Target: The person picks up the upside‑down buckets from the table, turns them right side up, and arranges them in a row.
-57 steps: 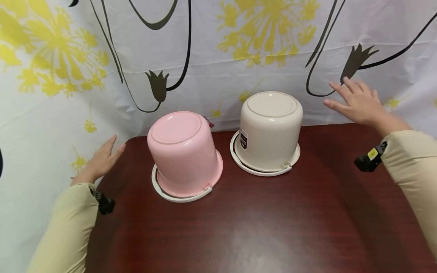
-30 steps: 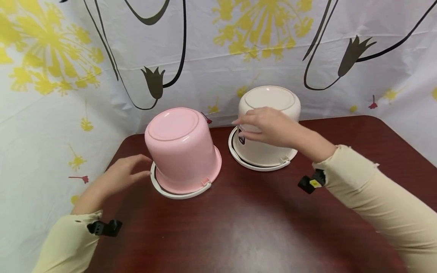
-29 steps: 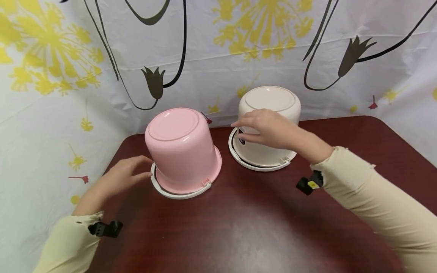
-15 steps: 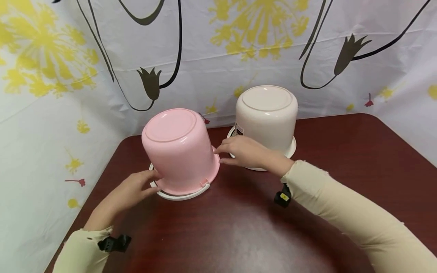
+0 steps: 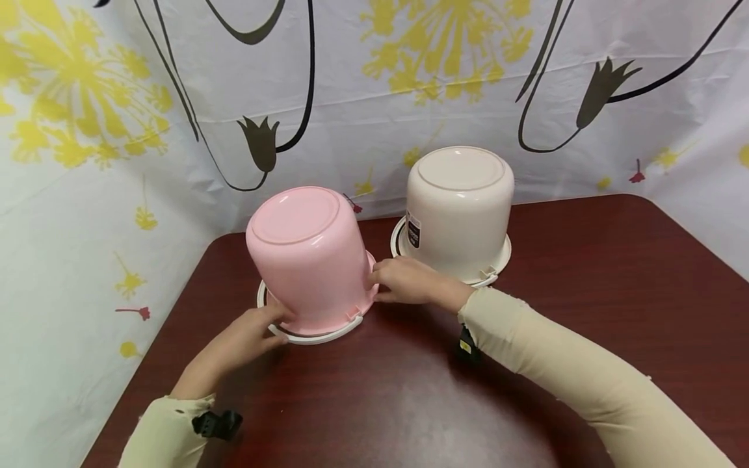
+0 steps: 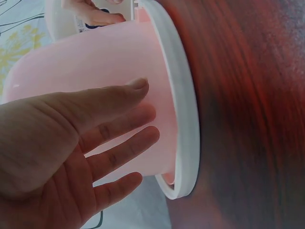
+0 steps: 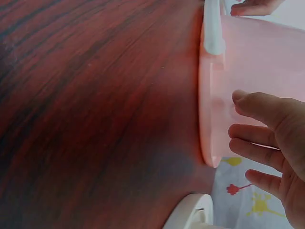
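Note:
A pink bucket (image 5: 313, 266) stands upside down on the table, its white handle (image 5: 322, 338) lying round the rim at the front. At its lower left is my left hand (image 5: 248, 335), fingers fairly straight and spread beside the wall in the left wrist view. My right hand (image 5: 405, 279) is at the lower right of the same bucket, near the rim (image 7: 206, 114). In the right wrist view its fingers look relaxed, not curled round anything. Whether either hand's fingertips touch the plastic, I cannot tell.
A cream bucket (image 5: 459, 208) with a dark label (image 5: 413, 232), also upside down, stands behind my right hand. The dark red wooden table (image 5: 597, 260) meets a white curtain (image 5: 351, 110) with yellow and grey flower prints at the back and left.
My right hand has swung in from the far right, past the cream bucket, to the pink bucket's right side. My left hand has moved right and nearer to the pink bucket's rim.

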### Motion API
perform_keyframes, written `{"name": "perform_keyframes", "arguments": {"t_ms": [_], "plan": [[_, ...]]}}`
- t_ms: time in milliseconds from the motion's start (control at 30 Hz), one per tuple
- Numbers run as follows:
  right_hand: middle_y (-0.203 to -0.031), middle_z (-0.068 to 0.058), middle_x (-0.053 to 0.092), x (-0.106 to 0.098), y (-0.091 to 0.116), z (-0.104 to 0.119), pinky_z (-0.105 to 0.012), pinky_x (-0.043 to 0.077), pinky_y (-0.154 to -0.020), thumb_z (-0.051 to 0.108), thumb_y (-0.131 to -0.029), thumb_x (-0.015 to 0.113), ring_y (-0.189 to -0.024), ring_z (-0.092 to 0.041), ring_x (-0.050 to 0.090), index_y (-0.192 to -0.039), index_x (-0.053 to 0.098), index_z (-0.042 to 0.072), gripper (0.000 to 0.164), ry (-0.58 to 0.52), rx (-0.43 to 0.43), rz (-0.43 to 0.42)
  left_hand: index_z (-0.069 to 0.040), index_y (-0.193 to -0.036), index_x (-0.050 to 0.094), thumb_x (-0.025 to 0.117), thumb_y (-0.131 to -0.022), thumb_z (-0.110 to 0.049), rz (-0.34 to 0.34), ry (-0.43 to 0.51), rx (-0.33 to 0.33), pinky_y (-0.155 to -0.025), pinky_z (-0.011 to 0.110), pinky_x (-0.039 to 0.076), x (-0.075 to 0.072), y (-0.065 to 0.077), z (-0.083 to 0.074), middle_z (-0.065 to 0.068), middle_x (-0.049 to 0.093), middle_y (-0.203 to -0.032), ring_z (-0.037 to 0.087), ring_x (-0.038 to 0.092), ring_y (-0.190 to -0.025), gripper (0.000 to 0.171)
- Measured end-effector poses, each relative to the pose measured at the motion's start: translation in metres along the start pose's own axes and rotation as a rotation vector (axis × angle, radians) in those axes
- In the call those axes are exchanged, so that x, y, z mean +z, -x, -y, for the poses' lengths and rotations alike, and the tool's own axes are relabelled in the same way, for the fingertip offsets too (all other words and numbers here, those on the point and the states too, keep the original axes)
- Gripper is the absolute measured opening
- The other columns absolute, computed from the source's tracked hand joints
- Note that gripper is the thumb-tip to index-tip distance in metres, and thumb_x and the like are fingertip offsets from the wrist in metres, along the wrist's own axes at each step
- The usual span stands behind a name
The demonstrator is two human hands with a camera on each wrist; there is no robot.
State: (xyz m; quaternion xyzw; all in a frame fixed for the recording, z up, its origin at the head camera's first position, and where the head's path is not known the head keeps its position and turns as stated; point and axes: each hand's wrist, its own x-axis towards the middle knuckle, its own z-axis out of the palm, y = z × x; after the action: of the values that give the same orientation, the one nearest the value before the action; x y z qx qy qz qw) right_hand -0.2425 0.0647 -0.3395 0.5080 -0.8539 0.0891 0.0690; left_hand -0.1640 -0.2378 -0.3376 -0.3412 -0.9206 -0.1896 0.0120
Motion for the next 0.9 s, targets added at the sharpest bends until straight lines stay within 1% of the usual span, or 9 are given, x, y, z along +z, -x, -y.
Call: {"name": "perform_keyframes", "arguments": {"t_ms": [167, 333, 467, 567, 667, 800, 900], "plan": [[-0.082, -0.001, 0.062, 0.011, -0.004, -0.005, -0.030, 0.047, -0.070, 0.012, -0.078, 0.069, -0.078, -0.015, 0.059, -0.083, 0.068, 0.012, 0.005, -0.039, -0.026, 0.025, -0.003, -0.100, 0.062, 0.071, -0.075, -0.001, 0.037, 0.004, -0.004, -0.077, 0.038, 0.047, 0.004, -0.001, 0.001, 0.005, 0.064, -0.094, 0.023, 0.060, -0.088, 0.027], [-0.085, 0.002, 0.061, 0.019, -0.006, -0.008, -0.029, 0.047, -0.070, 0.009, -0.075, 0.071, -0.082, -0.014, 0.059, -0.081, 0.070, 0.015, 0.008, -0.031, -0.019, 0.037, -0.001, -0.095, 0.064, 0.070, -0.074, 0.002, 0.067, 0.024, 0.033, -0.078, 0.036, 0.047, 0.009, -0.004, 0.002, 0.005, 0.064, -0.092, 0.022, 0.060, -0.087, 0.022], [-0.087, 0.002, 0.060, 0.022, -0.006, -0.009, -0.028, 0.046, -0.073, 0.008, -0.075, 0.071, -0.085, -0.016, 0.057, -0.079, 0.070, 0.015, 0.009, -0.031, -0.026, 0.022, -0.002, -0.093, 0.067, 0.071, -0.072, 0.002, 0.088, 0.006, 0.052, -0.078, 0.036, 0.047, 0.013, -0.007, 0.003, 0.004, 0.064, -0.091, 0.021, 0.059, -0.088, 0.021], [-0.087, 0.002, 0.060, 0.024, -0.005, -0.009, -0.029, 0.046, -0.073, 0.008, -0.075, 0.071, -0.085, -0.017, 0.056, -0.078, 0.070, 0.015, 0.008, -0.027, -0.026, 0.003, -0.003, -0.091, 0.068, 0.072, -0.071, 0.003, 0.083, -0.020, 0.060, -0.076, 0.035, 0.048, 0.016, -0.008, 0.003, 0.003, 0.064, -0.088, 0.021, 0.059, -0.085, 0.020], [-0.086, 0.002, 0.059, 0.025, -0.004, -0.010, -0.030, 0.045, -0.072, 0.009, -0.075, 0.071, -0.086, -0.017, 0.055, -0.076, 0.069, 0.016, 0.008, -0.022, -0.006, -0.008, -0.004, -0.088, 0.069, 0.072, -0.070, 0.004, 0.062, -0.043, 0.061, -0.074, 0.034, 0.048, 0.018, -0.009, 0.003, 0.002, 0.064, -0.085, 0.020, 0.059, -0.083, 0.020], [-0.086, 0.003, 0.058, 0.026, -0.005, -0.010, -0.030, 0.045, -0.073, 0.009, -0.076, 0.071, -0.086, -0.017, 0.055, -0.076, 0.068, 0.015, 0.007, -0.021, 0.013, -0.007, -0.007, -0.086, 0.069, 0.072, -0.069, 0.005, 0.031, -0.072, 0.059, -0.074, 0.033, 0.048, 0.019, -0.009, 0.004, 0.000, 0.064, -0.084, 0.020, 0.060, -0.083, 0.021], [-0.087, 0.002, 0.057, 0.026, -0.005, -0.009, -0.030, 0.045, -0.073, 0.009, -0.076, 0.071, -0.087, -0.017, 0.054, -0.076, 0.067, 0.015, 0.007, -0.019, 0.018, -0.003, -0.008, -0.086, 0.070, 0.072, -0.070, 0.004, 0.023, -0.080, 0.062, -0.074, 0.033, 0.048, 0.020, -0.009, 0.004, 0.000, 0.064, -0.083, 0.020, 0.060, -0.083, 0.020]]}}
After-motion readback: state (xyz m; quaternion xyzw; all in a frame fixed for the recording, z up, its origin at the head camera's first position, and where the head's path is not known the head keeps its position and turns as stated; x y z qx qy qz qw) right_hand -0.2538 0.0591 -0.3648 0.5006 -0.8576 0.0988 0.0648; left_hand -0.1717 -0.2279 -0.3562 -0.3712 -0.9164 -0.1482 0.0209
